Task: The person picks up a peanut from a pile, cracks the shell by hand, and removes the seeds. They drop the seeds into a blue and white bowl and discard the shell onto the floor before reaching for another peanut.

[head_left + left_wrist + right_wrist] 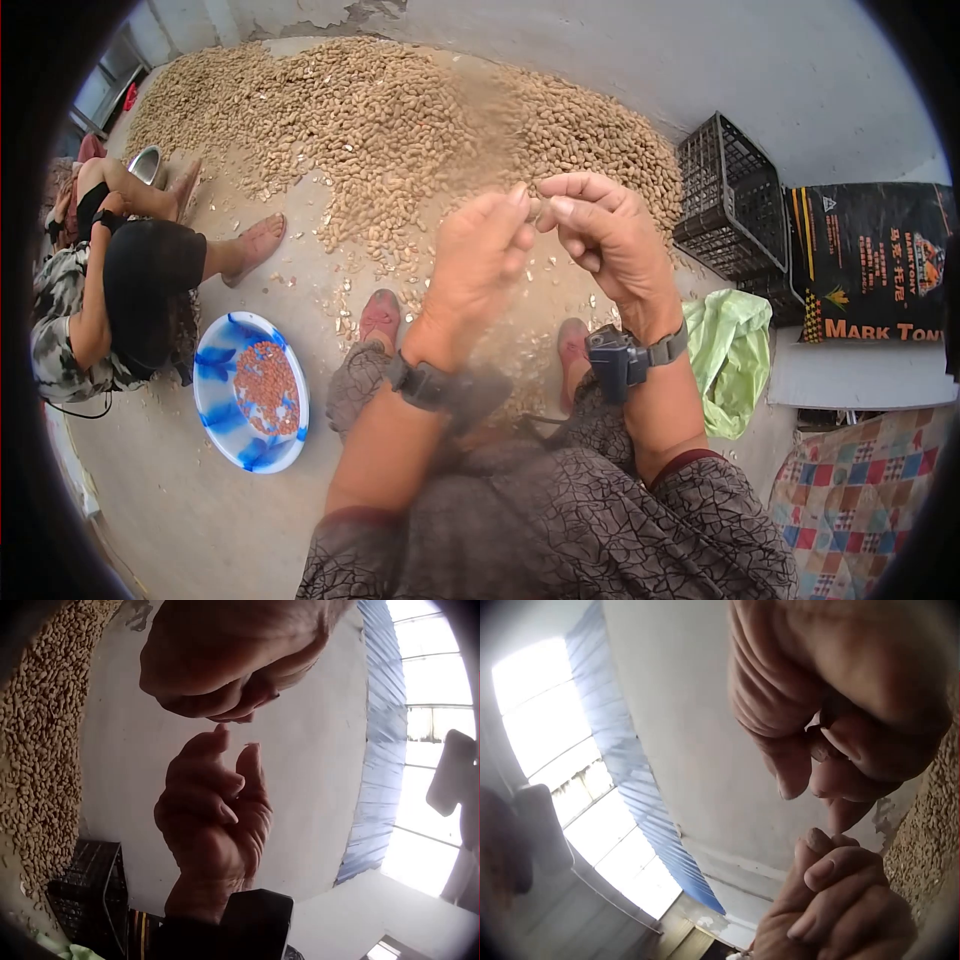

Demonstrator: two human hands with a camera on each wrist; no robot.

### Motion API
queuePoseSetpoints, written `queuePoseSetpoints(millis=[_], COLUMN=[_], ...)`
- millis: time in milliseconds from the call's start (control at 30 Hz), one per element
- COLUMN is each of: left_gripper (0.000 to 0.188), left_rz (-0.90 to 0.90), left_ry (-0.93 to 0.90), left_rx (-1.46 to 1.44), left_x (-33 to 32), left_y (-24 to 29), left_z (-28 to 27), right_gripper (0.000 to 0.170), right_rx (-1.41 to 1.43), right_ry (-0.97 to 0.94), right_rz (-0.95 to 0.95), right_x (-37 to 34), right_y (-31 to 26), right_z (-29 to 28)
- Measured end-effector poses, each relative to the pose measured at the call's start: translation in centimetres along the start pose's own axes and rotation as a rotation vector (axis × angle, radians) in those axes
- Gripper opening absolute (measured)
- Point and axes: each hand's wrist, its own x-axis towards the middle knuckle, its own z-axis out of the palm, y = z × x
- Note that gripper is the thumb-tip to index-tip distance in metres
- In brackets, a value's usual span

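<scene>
Both hands are raised close together in front of the peanut pile. My left hand (475, 260) pinches a small peanut (819, 840) between thumb and forefinger; the fingertips hide part of it. Facing it, my right hand (615, 240) has its thumb and forefinger right at the left fingertips, with the other fingers curled in. In the right wrist view a small reddish-brown peanut kernel (821, 751) shows among the right hand's curled fingers, mostly hidden. The large heap of unshelled peanuts (400, 120) spreads along the wall.
A blue-and-white basin (208, 400) with shelled kernels stands on the floor at left, near another seated person (150, 290). Black crates (730, 200), a green bag (728, 360) and a black printed sack (870, 260) are at right. Scattered shells lie between the feet.
</scene>
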Motion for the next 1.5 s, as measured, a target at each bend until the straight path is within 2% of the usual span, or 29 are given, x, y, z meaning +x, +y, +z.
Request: queuePoseSetpoints(millis=[67, 200, 300, 367, 567, 800, 867, 933, 1100, 1433, 1500], left_gripper=[0.020, 0.019, 0.017, 0.016, 0.025, 0.025, 0.025, 0.026, 0.026, 0.029, 0.027], left_rz=[-0.016, 0.016, 0.055, 0.081, 0.100, 0.167, 0.197, 0.276, 0.257, 0.303, 0.309], left_ry=[-0.012, -0.003, -0.013, -0.028, -0.047, 0.013, 0.019, 0.029, 0.007, -0.062, -0.026], left_rx=[-0.020, 0.015, 0.020, 0.012, 0.137, 0.124, 0.147, 0.322, 0.267, 0.228, 0.286], left_x=[0.0, 0.0, -0.2, -0.3, -0.5, -0.5, -0.5, -0.4, -0.6, -0.9, -0.9], left_y=[-0.2, -0.4, -0.5, -0.5, -0.4, -0.4, -0.2, -0.1, -0.1, -0.2, -0.2], left_z=[0.1, 0.1, 0.1, 0.2, 0.6, 0.5, 0.6, 0.8, 0.6, 1.4, 1.5], right_gripper=[0.016, 0.013, 0.011, 0.011, 0.012, 0.009, 0.011, 0.012, 0.015, 0.017, 0.017], right_rx=[-0.218, -0.369, -0.261, -0.021, 0.152, 0.121, -0.004, -0.013, -0.034, 0.172, 0.187], right_ry=[0.065, 0.083, 0.106, 0.044, -0.021, -0.019, 0.061, 0.052, 0.054, -0.005, -0.002], right_rz=[-0.132, -0.193, -0.209, -0.110, -0.068, -0.055, -0.080, -0.082, -0.044, -0.028, -0.014], right_x=[-0.3, -0.2, -0.2, -0.1, 0.1, 0.4, 0.2, 0.0, 0.0, 0.2, 0.1], right_y=[0.1, 0.7, 0.8, 0.5, 0.6, 1.2, 1.2, 1.2, 1.1, 1.7, 1.7], right_z=[1.0, 0.9, 0.7, 0.1, -0.3, -0.1, 0.4, 0.6, 0.4, 0.1, 0.2])
